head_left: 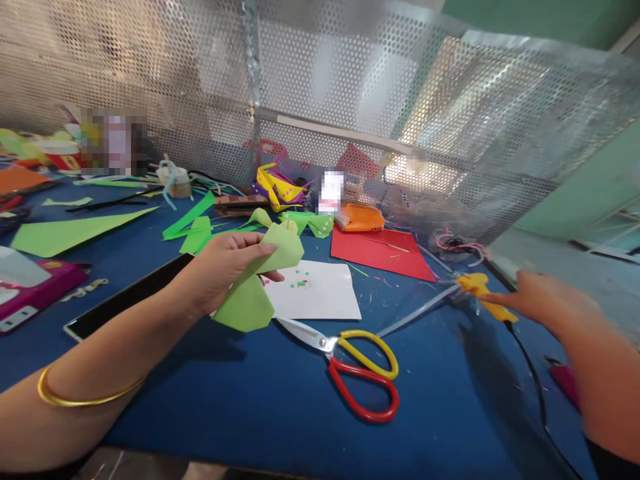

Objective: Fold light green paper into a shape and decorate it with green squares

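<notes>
Left forearm nearest the lens, gold bangle on the wrist. Left hand raised above the blue desk, fingers pinched shut on a folded light-green paper piece; thumb on top, fold hanging below the palm. Paper judged very light, thin, springy at the creases; creases and tears easily, so best held at the folded edge, as it is now, not at the loose flap.

Right hand blurred, at the desk's right side, touching a yellow-bodied glue gun with black cord; whether the fingers close round it, cannot tell.

Between the hands, on the desk: scissors with yellow and red handles, blades almost shut, tip just beside a white sheet dotted with small paper bits. Beyond it a red sheet, an orange object, green strips and scraps. Perforated metal screen at the back
</notes>
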### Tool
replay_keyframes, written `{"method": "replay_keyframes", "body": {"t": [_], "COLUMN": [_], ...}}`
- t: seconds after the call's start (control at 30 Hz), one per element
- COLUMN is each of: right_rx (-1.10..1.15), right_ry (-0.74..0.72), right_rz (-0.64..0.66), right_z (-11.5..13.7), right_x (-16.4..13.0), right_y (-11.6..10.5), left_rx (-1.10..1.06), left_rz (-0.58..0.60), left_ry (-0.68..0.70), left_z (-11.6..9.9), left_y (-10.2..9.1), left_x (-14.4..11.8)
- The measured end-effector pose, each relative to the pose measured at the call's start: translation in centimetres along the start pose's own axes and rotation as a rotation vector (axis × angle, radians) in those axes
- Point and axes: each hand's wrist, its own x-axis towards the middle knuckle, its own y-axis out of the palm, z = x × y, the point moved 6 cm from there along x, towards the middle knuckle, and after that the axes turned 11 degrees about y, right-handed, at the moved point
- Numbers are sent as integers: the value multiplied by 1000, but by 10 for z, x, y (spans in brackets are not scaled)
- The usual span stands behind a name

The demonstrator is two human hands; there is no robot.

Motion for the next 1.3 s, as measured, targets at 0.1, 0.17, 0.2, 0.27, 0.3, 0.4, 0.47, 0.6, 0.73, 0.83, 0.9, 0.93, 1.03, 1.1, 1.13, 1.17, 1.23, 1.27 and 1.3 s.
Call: {"method": "replay_keyframes", "body": {"t": [0.1,0.17,0.2,0.27,0.3,0.4,0.47,0.6,0.73,0.83,0.9,0.93,1.03,1.1,1.13,1.17,1.23,1.27,1.3], "right_rx": [-314,-174,-14,355,474,650,712,723,695,674,661,655,628,606,596,588,577,575,574], "right_ry": [-17,-295,-472,-748,-822,-841,-793,-805,-853,-885,-903,-911,-928,-937,-941,-943,-943,-942,-942], "right_rz": [64,118,207,395,469,573,612,679,746,760,761,759,753,752,752,752,750,748,747], "right_z": [40,95,125,180,203,256,281,313,323,323,323,324,325,326,327,327,327,327,327], "right_x": [-36,-74,-96,-138,-152,-172,-173,-170,-173,-176,-177,-177,-177,-177,-177,-177,-178,-178,-178], "right_y": [-32,-46,-47,-43,-37,-3,22,57,70,73,73,73,73,72,71,70,69,69,69], "left_rx": [-10,-22,-29,-40,-44,-73,-109,-161,-154,-122,-116,-116,-109,-106,-106,-107,-109,-113,-119], "left_rz": [-5,-12,-17,-30,-35,-37,-15,7,3,16,29,32,31,25,24,24,27,29,31], "left_ry": [-25,-38,-45,-64,-71,-87,-91,-76,-64,-75,-75,-77,-88,-93,-91,-88,-80,-77,-77], "left_z": [4,7,10,14,17,22,24,23,22,24,25,25,27,28,28,28,27,26,26], "left_y": [-5,-9,-10,-13,-13,-14,-12,-15,-19,-17,-15,-14,-13,-13,-13,-12,-11,-11,-10], "left_x": [5,9,10,11,11,9,7,7,8,8,8,7,6,6,6,6,6,6,6]}}
